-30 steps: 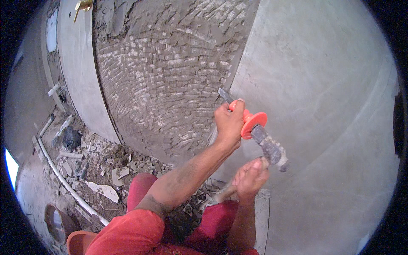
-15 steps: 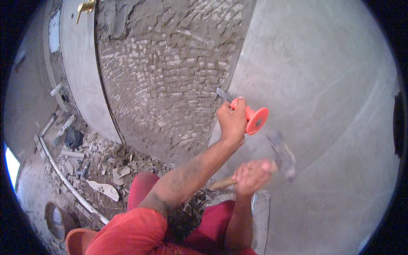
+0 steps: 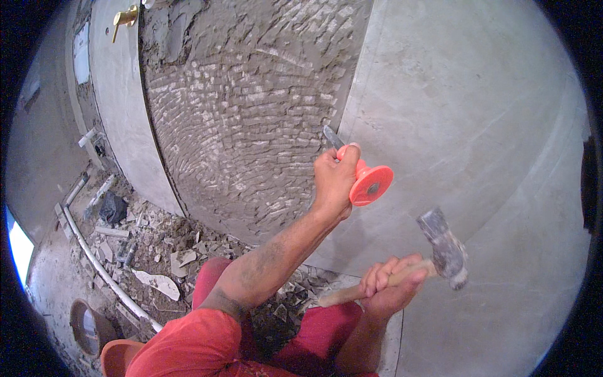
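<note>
My left hand (image 3: 333, 181) is closed around the orange grip of a chisel (image 3: 372, 185), which has a round guard at its struck end. The chisel's flat steel tip meets the ridged grey mortar (image 3: 245, 113) close to the edge of a smooth grey wall panel (image 3: 477, 113). Lower and to the right, my right hand (image 3: 392, 284) wraps the wooden handle of a hammer (image 3: 447, 251). Its worn metal head is apart from the chisel, in front of the panel.
Broken tile pieces and rubble (image 3: 182, 261) lie along the wall's foot. A white pipe (image 3: 103, 273) runs across the floor at left, near a round bucket (image 3: 88, 327). A brass tap fitting (image 3: 125, 17) sticks out of the narrow panel (image 3: 122, 113) at upper left.
The hammer and my right hand have swung away from the chisel, right and downward. My left hand and the chisel have shifted slightly left.
</note>
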{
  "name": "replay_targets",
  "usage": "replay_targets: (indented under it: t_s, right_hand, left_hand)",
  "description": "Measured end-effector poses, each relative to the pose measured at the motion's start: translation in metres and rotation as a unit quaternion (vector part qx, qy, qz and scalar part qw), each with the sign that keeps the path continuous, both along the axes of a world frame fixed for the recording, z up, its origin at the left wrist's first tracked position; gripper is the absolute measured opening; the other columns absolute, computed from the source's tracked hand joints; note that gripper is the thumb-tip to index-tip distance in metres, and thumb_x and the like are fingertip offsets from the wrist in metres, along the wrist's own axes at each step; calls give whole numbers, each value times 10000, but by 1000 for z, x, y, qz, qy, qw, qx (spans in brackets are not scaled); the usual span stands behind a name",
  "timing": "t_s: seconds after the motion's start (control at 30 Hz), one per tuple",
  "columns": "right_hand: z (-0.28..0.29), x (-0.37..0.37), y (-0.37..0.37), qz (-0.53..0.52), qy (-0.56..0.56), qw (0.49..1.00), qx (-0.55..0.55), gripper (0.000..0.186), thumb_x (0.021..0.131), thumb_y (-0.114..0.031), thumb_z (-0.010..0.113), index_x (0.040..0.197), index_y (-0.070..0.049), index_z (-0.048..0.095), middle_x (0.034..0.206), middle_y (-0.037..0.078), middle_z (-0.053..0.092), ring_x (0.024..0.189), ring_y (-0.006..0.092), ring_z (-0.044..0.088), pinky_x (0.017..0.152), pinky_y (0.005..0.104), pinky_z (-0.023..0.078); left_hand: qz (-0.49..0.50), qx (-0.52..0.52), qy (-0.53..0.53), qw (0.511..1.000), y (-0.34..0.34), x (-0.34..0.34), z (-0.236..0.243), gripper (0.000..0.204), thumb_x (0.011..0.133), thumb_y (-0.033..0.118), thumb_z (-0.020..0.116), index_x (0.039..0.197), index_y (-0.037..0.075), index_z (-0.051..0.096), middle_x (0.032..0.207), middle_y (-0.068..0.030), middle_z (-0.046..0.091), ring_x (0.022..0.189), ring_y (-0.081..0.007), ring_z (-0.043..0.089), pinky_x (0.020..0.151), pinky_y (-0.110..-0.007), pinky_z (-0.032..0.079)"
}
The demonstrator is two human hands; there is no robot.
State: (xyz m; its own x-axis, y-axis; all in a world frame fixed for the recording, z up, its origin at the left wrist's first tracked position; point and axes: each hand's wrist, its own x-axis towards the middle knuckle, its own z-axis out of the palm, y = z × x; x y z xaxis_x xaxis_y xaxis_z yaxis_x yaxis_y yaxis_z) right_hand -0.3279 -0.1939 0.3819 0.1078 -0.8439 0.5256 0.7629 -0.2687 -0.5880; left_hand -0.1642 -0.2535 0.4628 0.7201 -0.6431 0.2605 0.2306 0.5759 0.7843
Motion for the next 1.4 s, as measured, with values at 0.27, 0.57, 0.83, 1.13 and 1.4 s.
replay_targets:
  t_s: [0.27,0.57,0.83,1.13,1.4]
  right_hand:
    - [0,29,-18,-74,281,957,3,426,987,-488,395,843,-89,374,499,28,362,329,127,355,300,271,357]
    - [7,29,-23,-73,251,965,31,476,990,-493,404,761,-77,368,499,7,324,322,112,327,291,264,343]
    - [6,24,-31,-40,131,990,-18,402,981,-437,460,780,-94,401,513,19,391,336,124,380,297,280,358]
    - [0,25,-31,-56,88,993,46,364,973,-418,482,802,-107,400,531,10,395,355,126,391,312,283,380]
    - [6,27,-23,-46,100,994,9,418,986,-480,403,803,-105,374,531,4,350,351,107,352,312,285,357]
  left_hand:
    - [-2,-19,50,999,-10,-2,5,238,880,202,573,691,62,533,600,17,484,515,-83,454,446,-305,368]
    - [18,-38,66,997,-21,-3,5,208,869,170,568,701,54,532,612,2,507,517,-94,473,463,-305,378]
    - [29,-50,75,996,-27,-1,4,249,862,191,621,730,1,527,659,-48,555,574,-100,506,496,-300,414]
    - [46,-43,61,996,-26,6,0,234,841,184,619,734,-5,531,657,-48,551,559,-106,491,483,-304,409]
    - [19,-51,71,996,-19,13,2,207,854,159,577,690,41,531,623,-12,523,513,-106,492,452,-314,393]
